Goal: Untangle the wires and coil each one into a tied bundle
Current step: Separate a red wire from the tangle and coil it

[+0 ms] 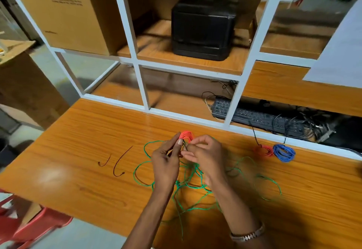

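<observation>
My left hand [166, 162] pinches a small orange-red wire coil [186, 135] held above the wooden table [78, 150]. Close against it, my right hand [203, 154] pinches a thin dark tie at the coil's lower side. Loose green wire [188, 186] lies tangled in wide loops on the table beneath both hands. At the right, near the table's back edge, a red coiled bundle [263, 150] and a blue coiled bundle [284, 152] lie side by side. Two short dark tie wires [119, 162] lie to the left of my hands.
A white-framed shelf [137, 52] rises behind the table, holding a black printer [203, 27] and a cardboard box [64, 9]. A black keyboard [254, 117] with cables sits in the lower compartment. A red plastic stool [29, 227] stands at the lower left.
</observation>
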Demonstrator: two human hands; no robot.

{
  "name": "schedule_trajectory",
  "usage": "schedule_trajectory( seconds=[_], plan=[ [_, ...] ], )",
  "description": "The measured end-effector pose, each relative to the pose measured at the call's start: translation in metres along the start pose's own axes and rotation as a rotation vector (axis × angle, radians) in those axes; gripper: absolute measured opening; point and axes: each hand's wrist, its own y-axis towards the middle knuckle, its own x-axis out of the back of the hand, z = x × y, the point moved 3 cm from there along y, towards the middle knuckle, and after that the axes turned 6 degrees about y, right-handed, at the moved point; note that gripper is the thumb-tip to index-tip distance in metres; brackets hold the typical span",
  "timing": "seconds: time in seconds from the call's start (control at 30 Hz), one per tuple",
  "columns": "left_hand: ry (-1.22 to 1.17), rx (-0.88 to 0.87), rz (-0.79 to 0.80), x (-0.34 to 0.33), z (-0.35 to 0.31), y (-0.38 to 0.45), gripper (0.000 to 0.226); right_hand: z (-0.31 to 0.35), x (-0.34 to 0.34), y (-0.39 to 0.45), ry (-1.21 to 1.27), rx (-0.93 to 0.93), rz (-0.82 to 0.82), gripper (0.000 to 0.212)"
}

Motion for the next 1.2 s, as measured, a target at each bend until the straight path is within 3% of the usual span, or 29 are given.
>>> schedule_trajectory(
  seconds=[0.23,0.53,0.73,0.93,1.1,1.2],
  plan=[
    [-0.041,0.028,-0.07,-0.013,-0.007,-0.015,0.02,-0.001,0.015,0.0,-0.014,-0.052,-0.033,0.015],
    [-0.1,0.013,0.058,-0.01,-0.018,-0.012,0.022,0.012,0.015,-0.005,-0.021,0.176,0.062,0.013],
    [-0.216,0.076,0.116,-0.002,-0.011,-0.001,0.026,0.015,0.012,-0.004,-0.043,0.223,0.119,0.012],
    [-0.3,0.121,0.051,-0.003,-0.005,-0.005,0.031,0.012,0.016,-0.005,0.185,-0.066,0.13,0.012],
    [-0.24,0.107,-0.002,-0.003,-0.005,-0.006,0.028,0.017,0.025,-0.001,0.197,-0.288,0.382,0.022],
    [-0.215,0.098,-0.002,-0.004,-0.007,-0.006,0.022,0.025,0.03,0.001,0.211,-0.357,0.438,0.026]
  ],
)
